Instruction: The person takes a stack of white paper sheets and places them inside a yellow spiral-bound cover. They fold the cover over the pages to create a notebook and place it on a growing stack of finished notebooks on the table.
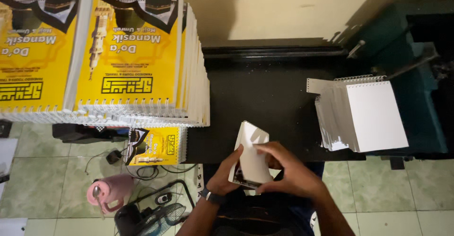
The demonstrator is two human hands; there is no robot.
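Both my hands hold a small white booklet (252,154) just in front of the black table's (265,94) near edge. My left hand (226,173), with a dark watch on its wrist, grips the booklet's left side and underside. My right hand (289,169) closes over its right edge. The booklet is tilted, its punched edge pointing up and away from me.
Two tall stacks of yellow spiral-bound booklets (132,56) stand at the left. A smaller yellow booklet (156,146) lies below them. A pile of white spiral-bound pads (364,113) sits at the right by a teal machine (416,65). On the tiled floor are a pink jug (111,191), a fan (151,217) and cables.
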